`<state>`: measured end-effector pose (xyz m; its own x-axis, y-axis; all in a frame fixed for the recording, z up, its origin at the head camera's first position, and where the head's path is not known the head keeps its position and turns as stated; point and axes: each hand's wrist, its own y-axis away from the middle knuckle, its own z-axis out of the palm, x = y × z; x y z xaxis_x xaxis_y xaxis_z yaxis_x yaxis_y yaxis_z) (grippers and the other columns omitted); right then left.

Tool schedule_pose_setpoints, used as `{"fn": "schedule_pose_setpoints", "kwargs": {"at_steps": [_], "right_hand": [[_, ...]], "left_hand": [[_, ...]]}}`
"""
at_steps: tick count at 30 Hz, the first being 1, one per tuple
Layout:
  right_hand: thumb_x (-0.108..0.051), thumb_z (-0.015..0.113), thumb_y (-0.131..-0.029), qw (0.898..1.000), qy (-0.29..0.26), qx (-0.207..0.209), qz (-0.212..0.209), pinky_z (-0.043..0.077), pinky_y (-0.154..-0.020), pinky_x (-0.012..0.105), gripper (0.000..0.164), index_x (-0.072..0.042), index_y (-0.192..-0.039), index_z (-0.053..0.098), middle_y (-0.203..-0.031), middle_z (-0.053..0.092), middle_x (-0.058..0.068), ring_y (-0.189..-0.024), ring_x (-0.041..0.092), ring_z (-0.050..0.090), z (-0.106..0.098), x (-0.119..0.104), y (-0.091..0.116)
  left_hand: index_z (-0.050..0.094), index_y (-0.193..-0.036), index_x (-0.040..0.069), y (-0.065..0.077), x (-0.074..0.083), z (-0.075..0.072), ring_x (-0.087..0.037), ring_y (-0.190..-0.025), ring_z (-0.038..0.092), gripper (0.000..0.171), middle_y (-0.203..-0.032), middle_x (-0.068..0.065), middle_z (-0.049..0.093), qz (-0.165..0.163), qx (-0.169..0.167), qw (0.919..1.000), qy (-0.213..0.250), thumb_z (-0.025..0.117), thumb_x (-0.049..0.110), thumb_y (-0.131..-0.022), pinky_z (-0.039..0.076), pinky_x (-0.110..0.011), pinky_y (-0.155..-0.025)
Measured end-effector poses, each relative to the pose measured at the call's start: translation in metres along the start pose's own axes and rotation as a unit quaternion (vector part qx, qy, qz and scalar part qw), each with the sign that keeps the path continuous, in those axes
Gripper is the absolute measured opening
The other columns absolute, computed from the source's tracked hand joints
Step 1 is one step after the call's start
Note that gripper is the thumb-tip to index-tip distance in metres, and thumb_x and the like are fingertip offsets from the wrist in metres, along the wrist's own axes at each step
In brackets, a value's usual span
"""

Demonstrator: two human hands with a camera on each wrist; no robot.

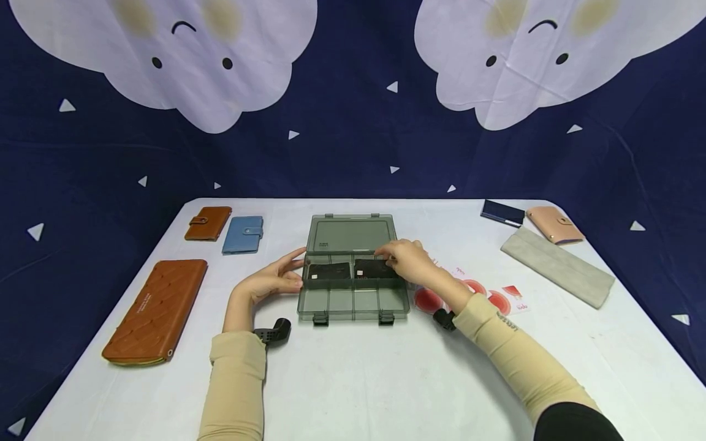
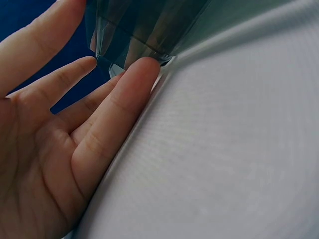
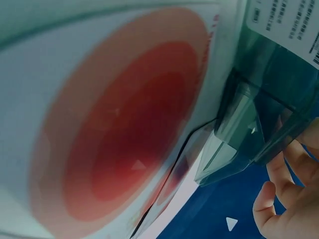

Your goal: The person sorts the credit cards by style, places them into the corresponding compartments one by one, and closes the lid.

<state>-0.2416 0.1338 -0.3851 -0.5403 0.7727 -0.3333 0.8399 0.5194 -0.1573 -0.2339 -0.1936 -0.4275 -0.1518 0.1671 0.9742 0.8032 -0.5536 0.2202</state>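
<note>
A translucent grey-green plastic compartment box (image 1: 353, 300) lies with its lid (image 1: 352, 234) folded back, away from me. One black card (image 1: 325, 271) lies in the left part of its upper row. Another black card (image 1: 366, 269) is in the right part, and my right hand (image 1: 410, 260) pinches it near its right end; the exact fingertip contact is partly hidden. My left hand (image 1: 270, 280) touches the box's left side, its fingers fairly straight. In the left wrist view, the thumb (image 2: 119, 109) rests against the box's lower corner.
Brown (image 1: 208, 223) and blue (image 1: 243, 234) card holders and a long brown wallet (image 1: 157, 312) lie left. Sheets with red round prints (image 1: 499, 301) lie under my right forearm. Farther right are a dark flat case (image 1: 502, 212), a peach card holder (image 1: 553, 225) and a grey pouch (image 1: 558, 266).
</note>
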Motion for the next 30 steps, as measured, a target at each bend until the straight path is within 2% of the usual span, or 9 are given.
{"fn": "schedule_pose_setpoints", "kwargs": {"at_steps": [7, 12, 15, 17, 20, 25, 28, 30], "right_hand": [[0.001, 0.06, -0.084, 1.0, 0.025, -0.002, -0.009, 0.035, -0.074, 0.041, 0.029, -0.012, -0.109, 0.067, -0.094, 0.069, 0.003, -0.092, 0.027, 0.059, -0.001, 0.001, 0.002], [0.006, 0.059, -0.082, 0.999, -0.039, 0.015, -0.007, 0.041, -0.085, 0.046, 0.031, -0.007, -0.109, 0.066, -0.099, 0.068, 0.008, -0.094, 0.028, 0.059, -0.011, 0.009, 0.005], [0.01, 0.056, -0.08, 0.995, -0.086, 0.045, 0.014, 0.044, -0.085, 0.046, 0.031, -0.003, -0.107, 0.066, -0.098, 0.067, 0.013, -0.092, 0.029, 0.061, -0.02, 0.021, 0.006], [0.012, 0.054, -0.078, 0.993, -0.103, 0.05, 0.032, 0.045, -0.083, 0.045, 0.033, -0.001, -0.107, 0.065, -0.098, 0.067, 0.015, -0.091, 0.03, 0.06, -0.026, 0.031, 0.007], [0.013, 0.054, -0.076, 0.994, -0.099, 0.018, 0.046, 0.044, -0.083, 0.047, 0.037, 0.001, -0.11, 0.063, -0.103, 0.065, 0.019, -0.095, 0.034, 0.058, -0.031, 0.045, 0.009], [0.015, 0.053, -0.069, 0.993, -0.063, -0.094, 0.03, 0.032, -0.089, 0.059, 0.058, -0.005, -0.124, 0.057, -0.125, 0.055, 0.018, -0.114, 0.04, 0.046, -0.033, 0.067, 0.012], [0.009, 0.061, -0.067, 0.986, -0.058, -0.155, 0.022, 0.027, -0.088, 0.062, 0.066, -0.009, -0.13, 0.052, -0.134, 0.048, 0.014, -0.117, 0.038, 0.04, -0.032, 0.075, 0.014], [0.003, 0.068, -0.067, 0.983, -0.045, -0.175, 0.018, 0.027, -0.087, 0.059, 0.067, -0.01, -0.131, 0.052, -0.131, 0.049, 0.013, -0.113, 0.035, 0.04, -0.031, 0.077, 0.015]], "left_hand": [[0.009, -0.15, 0.019, 0.001, 0.002, 0.0, -0.011, -0.094, 0.055, 0.091, -0.152, -0.02, 0.011, 0.003, 0.002, 1.0, -0.008, 0.064, -0.003, -0.082, 0.046, -0.027, -0.083], [0.009, -0.15, 0.019, 0.001, 0.001, 0.0, -0.012, -0.094, 0.055, 0.091, -0.152, -0.02, 0.011, 0.003, 0.0, 1.0, -0.007, 0.064, -0.002, -0.082, 0.046, -0.028, -0.084], [0.009, -0.15, 0.019, 0.001, 0.001, 0.0, -0.012, -0.095, 0.055, 0.091, -0.152, -0.02, 0.012, 0.003, -0.001, 1.0, -0.007, 0.064, -0.002, -0.082, 0.046, -0.028, -0.084], [0.009, -0.15, 0.019, 0.0, 0.001, 0.0, -0.012, -0.095, 0.055, 0.091, -0.152, -0.02, 0.012, 0.002, 0.0, 1.0, -0.006, 0.064, -0.003, -0.082, 0.046, -0.028, -0.084], [0.009, -0.15, 0.019, 0.0, 0.0, 0.0, -0.012, -0.094, 0.055, 0.09, -0.152, -0.02, 0.012, 0.0, 0.002, 1.0, -0.008, 0.064, -0.003, -0.082, 0.046, -0.028, -0.083], [0.009, -0.15, 0.019, 0.0, 0.0, 0.0, -0.012, -0.094, 0.055, 0.09, -0.152, -0.02, 0.01, 0.0, -0.002, 1.0, -0.007, 0.064, -0.001, -0.082, 0.047, -0.028, -0.083], [0.008, -0.15, 0.019, 0.001, 0.001, 0.0, -0.012, -0.095, 0.055, 0.089, -0.152, -0.02, 0.009, -0.001, -0.005, 1.0, -0.003, 0.063, 0.0, -0.083, 0.046, -0.028, -0.083], [0.008, -0.15, 0.019, 0.001, 0.002, 0.0, -0.012, -0.095, 0.055, 0.089, -0.152, -0.02, 0.009, -0.002, -0.006, 1.0, -0.002, 0.063, 0.0, -0.083, 0.046, -0.028, -0.084]]}}
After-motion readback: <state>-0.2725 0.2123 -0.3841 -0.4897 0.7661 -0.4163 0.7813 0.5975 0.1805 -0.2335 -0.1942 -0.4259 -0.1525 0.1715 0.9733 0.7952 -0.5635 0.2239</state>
